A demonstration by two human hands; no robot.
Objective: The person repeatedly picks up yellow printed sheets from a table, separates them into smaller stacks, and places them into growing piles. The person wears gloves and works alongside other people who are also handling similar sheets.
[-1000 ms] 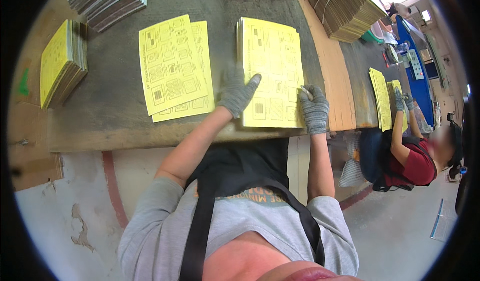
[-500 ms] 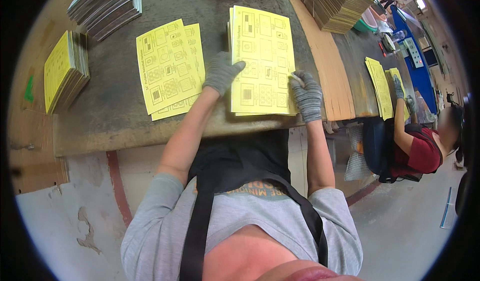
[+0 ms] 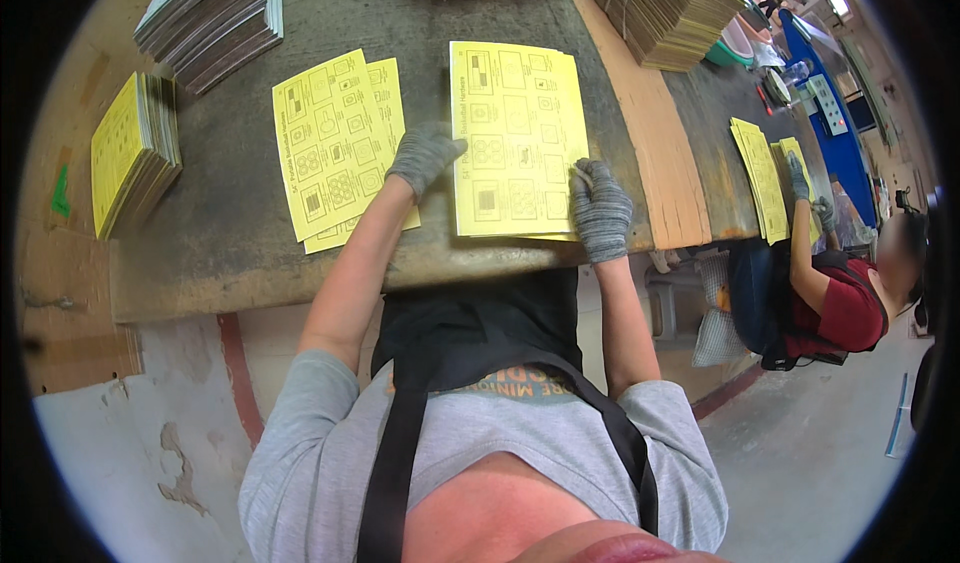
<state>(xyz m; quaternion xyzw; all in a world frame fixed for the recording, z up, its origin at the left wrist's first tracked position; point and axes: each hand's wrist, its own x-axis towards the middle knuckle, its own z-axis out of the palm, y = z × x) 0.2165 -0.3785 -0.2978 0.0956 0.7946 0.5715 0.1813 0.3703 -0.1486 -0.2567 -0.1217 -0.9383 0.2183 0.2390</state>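
Observation:
In front of me is a small stack of yellow printed sheets (image 3: pixel 515 143) covered with line drawings in boxes. My left hand (image 3: pixel 428 158), in a grey knit glove, is closed at the stack's left edge, its thumb against the paper; its other fingers are partly blurred. My gloved right hand (image 3: pixel 603 211) has its fingers curled on the stack's lower right edge, gripping it. Left of my left hand, a second pile of yellow sheets (image 3: pixel 335 148) lies fanned on the worn dark table (image 3: pixel 230 203), one part offset to the right beneath the other.
A thick yellow-topped stack (image 3: pixel 130 163) and a grey-white stack (image 3: pixel 210 23) stand at the left. Tall tied bundles (image 3: pixel 660 13) rise at the far right beside a brown board strip (image 3: pixel 660 153). Further right, a co-worker (image 3: pixel 840 293) handles yellow sheets (image 3: pixel 760 178).
The stack between my hands has come down nearer me and lies flatter. My left thumb has slid from its top face to its left edge. My right hand has shifted slightly left.

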